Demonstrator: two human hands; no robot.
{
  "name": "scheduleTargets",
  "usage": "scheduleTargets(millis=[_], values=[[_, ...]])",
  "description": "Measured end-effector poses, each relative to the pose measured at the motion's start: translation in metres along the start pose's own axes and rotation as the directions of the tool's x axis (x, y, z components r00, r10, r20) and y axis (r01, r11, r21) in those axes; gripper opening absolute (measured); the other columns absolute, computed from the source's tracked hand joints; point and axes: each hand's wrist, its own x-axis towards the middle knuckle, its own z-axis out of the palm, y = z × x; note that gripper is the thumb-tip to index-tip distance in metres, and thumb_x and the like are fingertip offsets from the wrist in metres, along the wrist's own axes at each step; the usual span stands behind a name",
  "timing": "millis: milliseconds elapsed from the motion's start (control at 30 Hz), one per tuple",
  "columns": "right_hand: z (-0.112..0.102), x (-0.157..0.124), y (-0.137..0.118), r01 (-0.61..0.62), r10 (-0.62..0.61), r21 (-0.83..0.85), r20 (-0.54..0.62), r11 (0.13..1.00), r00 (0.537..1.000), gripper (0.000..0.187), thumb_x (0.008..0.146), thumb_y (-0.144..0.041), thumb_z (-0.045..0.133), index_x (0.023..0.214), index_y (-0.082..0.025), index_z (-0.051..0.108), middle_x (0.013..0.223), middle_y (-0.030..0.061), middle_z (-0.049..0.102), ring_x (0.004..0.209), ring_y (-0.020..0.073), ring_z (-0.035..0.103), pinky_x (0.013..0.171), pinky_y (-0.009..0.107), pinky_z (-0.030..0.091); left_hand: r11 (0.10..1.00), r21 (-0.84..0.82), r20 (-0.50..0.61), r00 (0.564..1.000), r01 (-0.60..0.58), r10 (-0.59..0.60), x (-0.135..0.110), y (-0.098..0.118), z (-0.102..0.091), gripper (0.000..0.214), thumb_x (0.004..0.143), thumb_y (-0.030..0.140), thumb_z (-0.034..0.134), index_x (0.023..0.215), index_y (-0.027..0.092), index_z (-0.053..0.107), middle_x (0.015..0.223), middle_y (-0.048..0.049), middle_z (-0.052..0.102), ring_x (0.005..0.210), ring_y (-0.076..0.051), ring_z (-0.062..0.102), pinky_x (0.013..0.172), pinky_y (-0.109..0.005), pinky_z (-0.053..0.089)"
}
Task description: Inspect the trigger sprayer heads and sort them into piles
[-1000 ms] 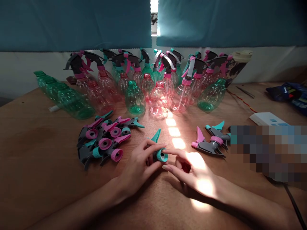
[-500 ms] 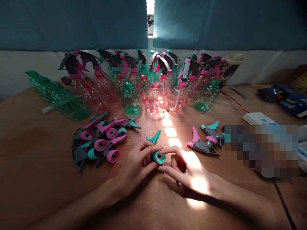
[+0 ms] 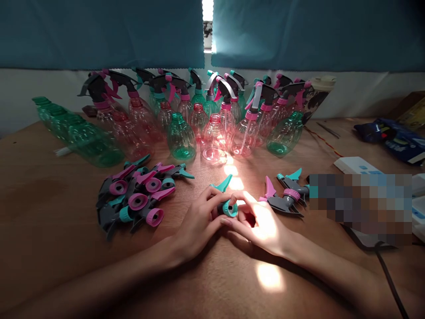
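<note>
**Teal curtains above, a sprayer head turning between two hands**

Wooden tabletop point(image 3: 49, 221) under teal curtains point(image 3: 99, 31) carries a strip of sunlight toward the hands at lower centre. The left hand point(image 3: 199, 221) curls closely around a teal-collared sprayer head point(image 3: 229, 208), while the right hand's fingertips point(image 3: 241, 199) pinch narrowly at its collar. Since the last frame, the sprayer head has rolled: its teal trigger now leans right instead of standing nearly upright, and the pair of hands has shifted right and up. Sunlight now lands across the right hand point(image 3: 262, 226). A heap of loose sprayer heads point(image 3: 136, 195) lies left of them, two more point(image 3: 285, 195) lie right, and bottles point(image 3: 214, 139) crowd the upper centre.
</note>
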Motion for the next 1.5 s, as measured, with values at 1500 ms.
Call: scheduleTargets(millis=[1500], values=[[-0.022, 0.008, 0.015, 0.101, -0.100, -0.166, 0.012, 0.981, 0.995, 0.032, 0.098, -0.037, 0.043, 0.075, -0.018, 0.055, 0.062, -0.0027, 0.056, 0.053, 0.0100, 0.048, 0.053, 0.023, 0.035, 0.995, -0.078, 0.011, 0.998, 0.055, -0.055, 0.004, -0.004, -0.001, 0.034, 0.082, 0.015, 0.069, 0.113, 0.026, 0.064, 0.098, 0.0018, 0.054, 0.074, -0.010, 0.053, 0.067, -0.021, 0.043]])
